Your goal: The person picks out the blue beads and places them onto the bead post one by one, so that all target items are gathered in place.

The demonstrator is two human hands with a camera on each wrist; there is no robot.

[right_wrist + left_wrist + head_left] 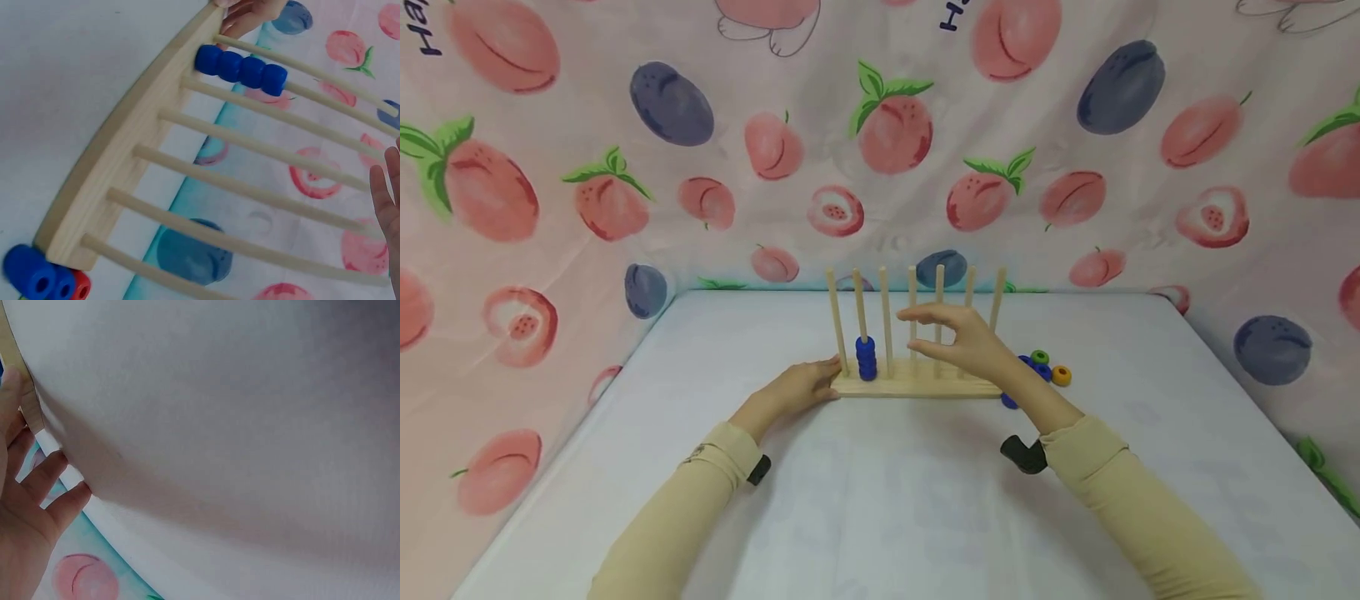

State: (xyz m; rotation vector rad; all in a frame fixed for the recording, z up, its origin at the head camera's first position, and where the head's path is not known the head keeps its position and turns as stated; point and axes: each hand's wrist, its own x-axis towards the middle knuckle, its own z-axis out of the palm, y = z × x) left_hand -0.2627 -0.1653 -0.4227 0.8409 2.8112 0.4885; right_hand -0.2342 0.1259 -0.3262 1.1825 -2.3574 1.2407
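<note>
A wooden peg stand (917,387) with several upright pegs sits on the table. Its second peg from the left carries a stack of several blue beads (866,358). My left hand (793,389) holds the left end of the base, with the thumb (9,394) against its front face. Above the base, in front of the middle and right pegs, hovers my right hand (966,337). Its thumb and fingers are spread apart with nothing between them. In the right wrist view, only part of this hand (389,212) shows at the right edge, beside the peg tops.
Loose beads lie by the stand's right end: a green bead (1039,357), a yellow bead (1062,376) and several blue ones (1010,401). A red bead (81,286) shows in the right wrist view. Behind the white table (880,500) hangs a fruit-patterned cloth (715,225).
</note>
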